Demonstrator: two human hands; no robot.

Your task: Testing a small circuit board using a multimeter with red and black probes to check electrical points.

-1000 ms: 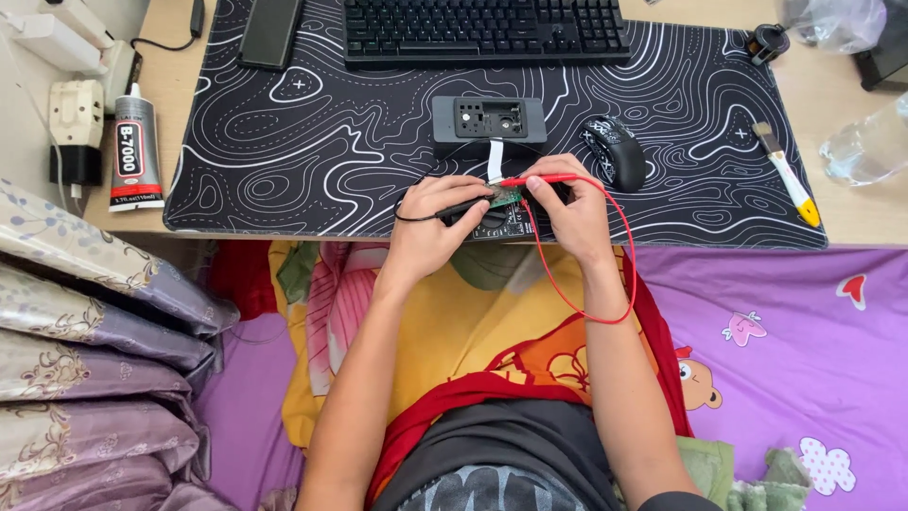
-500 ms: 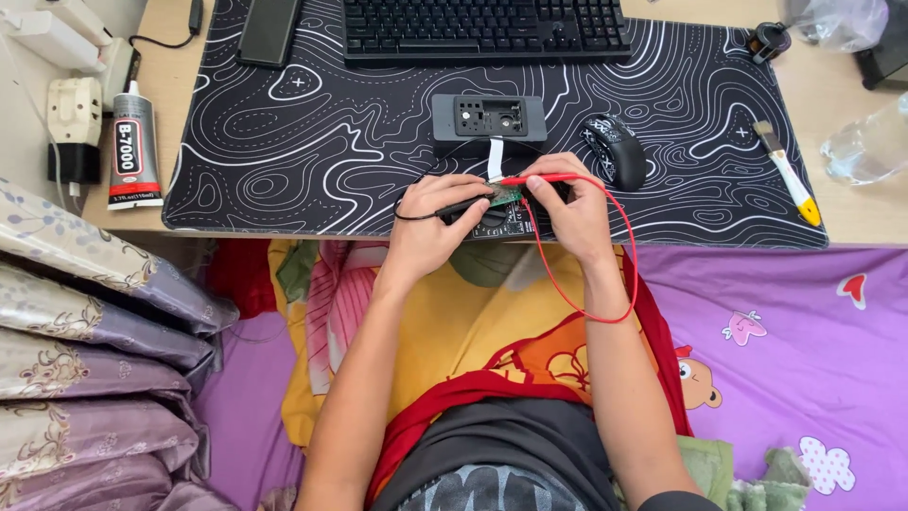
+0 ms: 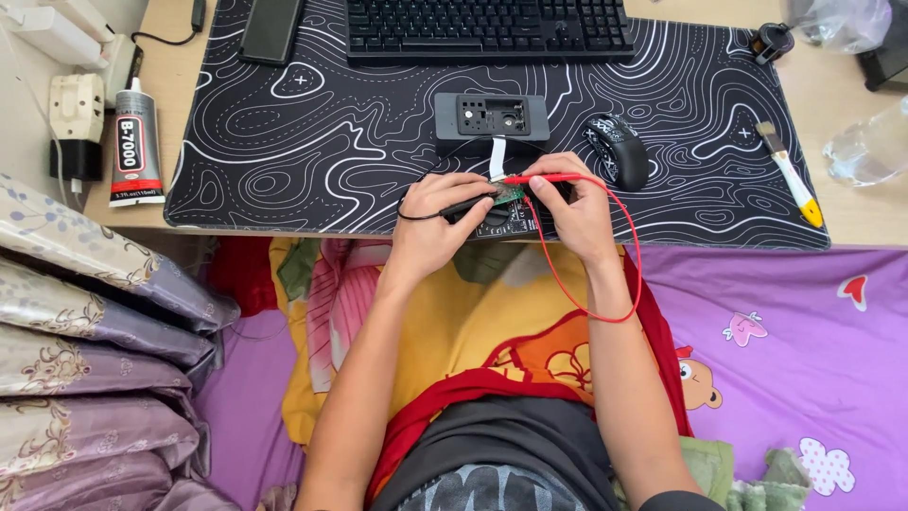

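Home bedroom workspace: a desk with patterned mat (image 3: 284, 142), keyboard (image 3: 487, 28) and mouse (image 3: 619, 151) adjoins a bed with cartoon-print sheet (image 3: 785, 378) and stacked pillows (image 3: 85, 378).

Glue tube (image 3: 131, 144), white w/ red-black label, far left on desk; dark phone (image 3: 270, 28), screen off, top.

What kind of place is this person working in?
Most likely a home desk beside a bed, used as a small electronics bench. A keyboard and mouse sit on a desk mat, bedding lies below, and both hands press probes to a circuit board.
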